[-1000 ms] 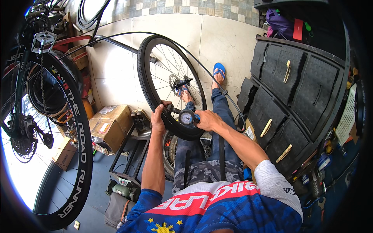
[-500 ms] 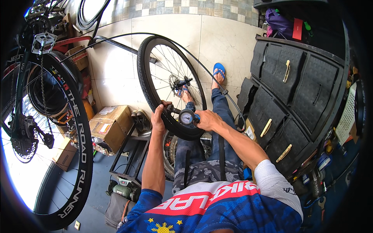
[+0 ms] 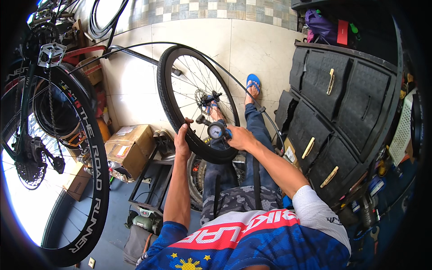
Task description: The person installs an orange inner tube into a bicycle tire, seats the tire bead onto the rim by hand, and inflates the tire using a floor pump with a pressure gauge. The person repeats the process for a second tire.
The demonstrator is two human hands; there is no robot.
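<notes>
A bicycle wheel [image 3: 165, 92] with a black tyre, deep black rim and thin spokes stands tilted in front of my legs. My left hand [image 3: 182, 140] is closed around its near left side, with the fingertips showing inside the rim. My right hand [image 3: 242, 137] grips a tyre inflator [image 3: 216, 131] with a round dial gauge. The inflator is over the near part of the rim, and its angled chuck [image 3: 202, 120] points up and left, just right of my left fingertips. Whether the chuck touches a valve is hard to see.
A black bicycle [image 3: 94, 180] stands close on the left. Beside it are a cardboard box [image 3: 129, 145] and a metal-framed stand [image 3: 150, 189]. A black air hose [image 3: 225, 67] arcs over the wheel. Black drawers [image 3: 326, 117] with pale handles fill the right side.
The inflator's chuck has swung up and away from the rim beside my left fingers. My right hand has turned slightly with it. The wheel and left hand have barely shifted.
</notes>
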